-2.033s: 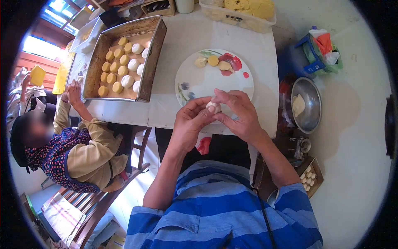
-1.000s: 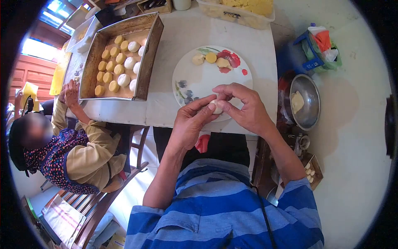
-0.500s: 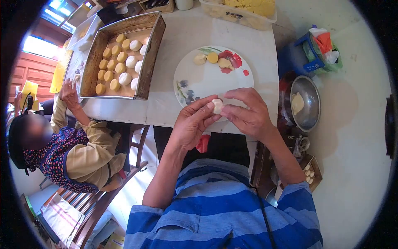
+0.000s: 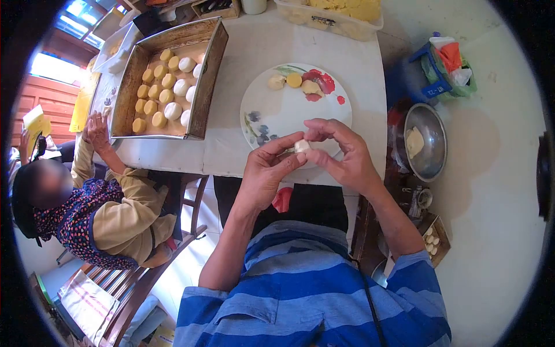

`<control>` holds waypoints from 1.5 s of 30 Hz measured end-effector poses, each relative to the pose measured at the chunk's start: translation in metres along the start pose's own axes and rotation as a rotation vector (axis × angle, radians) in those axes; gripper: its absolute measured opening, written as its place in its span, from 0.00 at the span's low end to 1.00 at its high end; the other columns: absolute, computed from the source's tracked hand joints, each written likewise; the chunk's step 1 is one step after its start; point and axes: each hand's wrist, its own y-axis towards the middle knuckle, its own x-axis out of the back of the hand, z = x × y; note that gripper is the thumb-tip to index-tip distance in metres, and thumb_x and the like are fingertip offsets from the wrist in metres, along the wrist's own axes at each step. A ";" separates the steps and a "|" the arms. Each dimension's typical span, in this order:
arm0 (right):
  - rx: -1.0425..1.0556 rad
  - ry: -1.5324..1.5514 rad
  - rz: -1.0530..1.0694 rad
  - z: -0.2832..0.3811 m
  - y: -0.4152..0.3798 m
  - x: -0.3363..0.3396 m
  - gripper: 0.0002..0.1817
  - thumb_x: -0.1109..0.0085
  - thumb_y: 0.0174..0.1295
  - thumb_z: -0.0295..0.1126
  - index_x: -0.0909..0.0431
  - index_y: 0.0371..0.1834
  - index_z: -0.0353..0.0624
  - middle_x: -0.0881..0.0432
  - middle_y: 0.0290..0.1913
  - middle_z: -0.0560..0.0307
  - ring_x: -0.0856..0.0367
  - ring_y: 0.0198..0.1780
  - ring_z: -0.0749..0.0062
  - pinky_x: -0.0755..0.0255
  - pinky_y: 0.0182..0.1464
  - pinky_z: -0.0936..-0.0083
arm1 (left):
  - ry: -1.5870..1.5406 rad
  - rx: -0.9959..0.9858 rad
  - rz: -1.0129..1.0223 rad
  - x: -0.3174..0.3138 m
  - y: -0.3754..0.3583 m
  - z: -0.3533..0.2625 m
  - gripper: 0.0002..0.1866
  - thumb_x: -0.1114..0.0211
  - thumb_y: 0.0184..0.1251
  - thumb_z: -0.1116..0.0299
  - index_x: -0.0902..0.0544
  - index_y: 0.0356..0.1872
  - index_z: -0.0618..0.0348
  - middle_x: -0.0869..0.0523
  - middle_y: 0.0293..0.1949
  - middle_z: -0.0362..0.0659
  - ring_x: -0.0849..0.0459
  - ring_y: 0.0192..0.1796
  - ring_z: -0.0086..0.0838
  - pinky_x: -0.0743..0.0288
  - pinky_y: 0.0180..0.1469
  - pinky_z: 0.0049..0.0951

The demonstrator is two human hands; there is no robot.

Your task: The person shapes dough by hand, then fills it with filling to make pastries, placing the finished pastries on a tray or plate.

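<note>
A small white dough ball (image 4: 302, 146) is held between my two hands, over the near rim of a floral plate (image 4: 272, 113). My left hand (image 4: 269, 168) grips it from the left with thumb and fingers. From the right, the thumb and index finger of my right hand (image 4: 344, 156) pinch its edge. Near the plate's far side lie a yellow disc (image 4: 293, 80) and two pale dough pieces, one to the left (image 4: 276, 82) and one to the right (image 4: 312, 88).
A metal tray (image 4: 213, 75) at the left holds several yellow and white rounds. A co-worker (image 4: 110, 214) sits at the left, hands at the table edge. A plastic box (image 4: 329, 24) stands at the back; a steel bowl (image 4: 437, 139) and blue bin (image 4: 413, 75) are at the right.
The fingers of my right hand have closed in on the dough ball, and its index finger now touches the far side. The view has shifted slightly.
</note>
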 end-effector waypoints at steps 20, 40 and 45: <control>0.531 -0.649 0.019 -0.016 -0.012 0.009 0.20 0.22 0.56 0.27 0.12 0.53 0.46 0.15 0.58 0.54 0.14 0.56 0.56 0.18 0.59 0.60 | -0.119 0.061 -0.033 0.003 -0.001 0.003 0.20 0.35 0.82 0.70 0.19 0.68 0.67 0.12 0.60 0.50 0.11 0.58 0.30 0.14 0.62 0.29; 0.084 -0.092 -0.008 -0.011 -0.012 -0.004 0.29 0.22 0.61 0.33 0.17 0.67 0.43 0.14 0.60 0.51 0.17 0.61 0.57 0.26 0.68 0.62 | -0.359 0.163 0.123 0.004 0.000 -0.003 0.21 0.39 0.84 0.71 0.24 0.70 0.72 0.14 0.59 0.55 0.10 0.59 0.38 0.13 0.64 0.33; 0.357 -0.512 0.030 -0.018 -0.008 0.011 0.28 0.20 0.57 0.36 0.13 0.63 0.51 0.15 0.64 0.54 0.19 0.61 0.55 0.24 0.66 0.60 | -0.240 0.112 0.012 0.000 -0.002 0.002 0.19 0.37 0.83 0.71 0.22 0.67 0.72 0.12 0.56 0.53 0.09 0.56 0.35 0.12 0.61 0.30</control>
